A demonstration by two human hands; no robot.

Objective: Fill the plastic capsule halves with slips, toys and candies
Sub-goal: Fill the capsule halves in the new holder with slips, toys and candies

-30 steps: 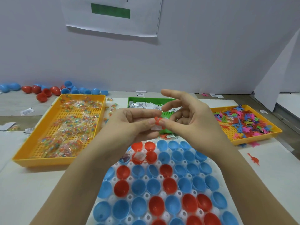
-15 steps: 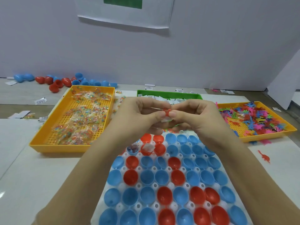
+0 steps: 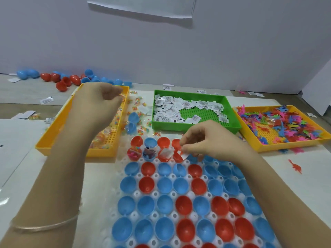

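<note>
Right hand (image 3: 206, 140) pinches a small red toy (image 3: 180, 149) between thumb and forefinger, low over a red capsule half (image 3: 176, 157) in the far row of the white holder tray (image 3: 136, 193). A second ago both hands worked that toy together higher up; now they've split, so it looks ready to drop in. Left hand (image 3: 96, 104) has gone over the yellow candy tray (image 3: 75, 146) at the bench's far left, fingers curled, can't tell if it has a packet yet. Candy is likely next. Neighbouring halves (image 3: 149, 153) to the left already hold fillings; nearer rows are empty. Halves are glossy, smooth, egg-shaped plastic; the holder is perforated. Green tray (image 3: 231, 111) holds white paper slips, right yellow tray (image 3: 286, 147) spiky bright toys
</note>
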